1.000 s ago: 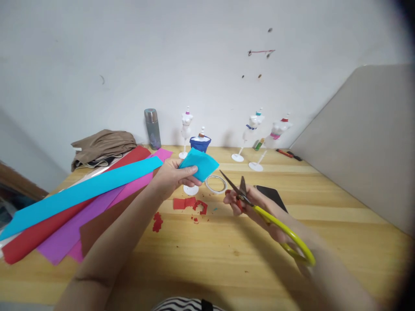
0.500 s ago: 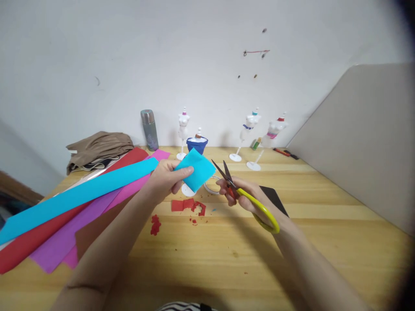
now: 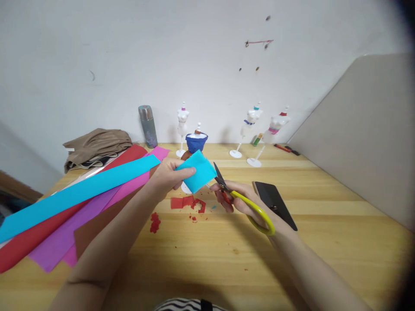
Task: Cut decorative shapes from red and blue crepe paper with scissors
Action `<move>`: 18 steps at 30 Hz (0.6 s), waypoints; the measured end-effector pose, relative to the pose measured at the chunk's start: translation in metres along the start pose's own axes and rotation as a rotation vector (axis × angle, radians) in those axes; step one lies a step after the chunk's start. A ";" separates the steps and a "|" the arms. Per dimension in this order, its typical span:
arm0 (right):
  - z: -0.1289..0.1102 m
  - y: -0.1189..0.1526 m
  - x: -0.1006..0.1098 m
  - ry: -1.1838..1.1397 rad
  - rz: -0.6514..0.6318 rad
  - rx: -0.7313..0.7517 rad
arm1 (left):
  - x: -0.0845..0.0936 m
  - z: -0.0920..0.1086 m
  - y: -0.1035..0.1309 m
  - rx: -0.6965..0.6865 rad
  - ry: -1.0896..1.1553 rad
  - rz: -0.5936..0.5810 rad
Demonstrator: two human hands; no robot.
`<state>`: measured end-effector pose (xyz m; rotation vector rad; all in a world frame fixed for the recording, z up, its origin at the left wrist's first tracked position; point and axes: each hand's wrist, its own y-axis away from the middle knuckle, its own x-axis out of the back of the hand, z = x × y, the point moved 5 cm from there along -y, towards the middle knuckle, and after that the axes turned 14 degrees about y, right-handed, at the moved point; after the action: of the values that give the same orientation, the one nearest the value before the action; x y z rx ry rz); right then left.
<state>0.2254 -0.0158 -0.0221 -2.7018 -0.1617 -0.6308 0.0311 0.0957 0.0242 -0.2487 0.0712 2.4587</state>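
Observation:
Between thumb and fingers, my left hand [image 3: 167, 175] pinches a light-blue square of felt-like sheet [image 3: 198, 172], tilted like a diamond above the table. My right hand [image 3: 241, 194] grips scissors [image 3: 256, 209] with a yellow handle and dark blades. Their blades meet the square's right corner; one blade shows in front of it, the other is hard to make out. On the table below lie red scraps [image 3: 184, 202], one with a ragged hole. A red cut-out with a wavy edge [image 3: 154, 223] rests to their left.
Coloured sheets [image 3: 81, 196] fan out at left beside folded brown cloth [image 3: 97, 144]. A thermos [image 3: 148, 127] and several small white mannequins, one in a blue top [image 3: 196, 143], stand along the wall. A black phone [image 3: 275, 205] lies beside my right forearm. A pale panel [image 3: 366, 129] borders the right.
My right hand has brought the scissors left, up to the blue square's corner, and the blades sit closer together. The phone is now more exposed. The view has shifted slightly.

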 end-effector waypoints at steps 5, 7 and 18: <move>-0.005 -0.001 0.000 -0.007 0.021 0.006 | -0.001 -0.002 0.001 0.007 0.006 -0.004; -0.008 -0.002 -0.001 -0.016 0.023 0.001 | -0.002 -0.001 0.002 0.013 0.000 -0.004; -0.012 0.001 -0.002 -0.061 0.030 -0.142 | 0.002 -0.008 -0.006 -0.002 -0.006 -0.046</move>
<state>0.2190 -0.0214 -0.0135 -2.8558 -0.0945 -0.5713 0.0343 0.1004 0.0163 -0.2407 0.0597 2.4142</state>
